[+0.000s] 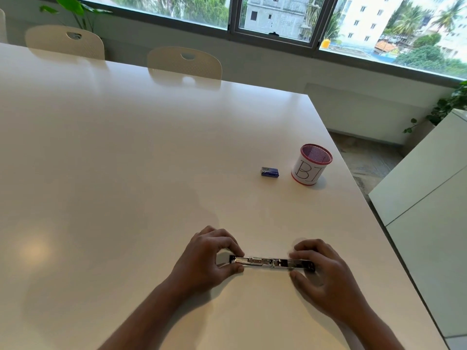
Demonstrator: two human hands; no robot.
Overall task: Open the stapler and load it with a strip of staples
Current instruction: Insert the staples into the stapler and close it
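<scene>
Both hands (209,256) (321,269) pinch the opened-flat stapler (271,262), lying left-right

You've got plenty of soft daylight coming in from the window (278,18) up top, and it puts a warm glare patch on the glossy white table (101,173) at your left plus faint chair reflections at the far edge. Shadows under your forearms are soft. The wide lens bends the table edges, and your right hand (318,269) is slightly motion-blurred.
</scene>
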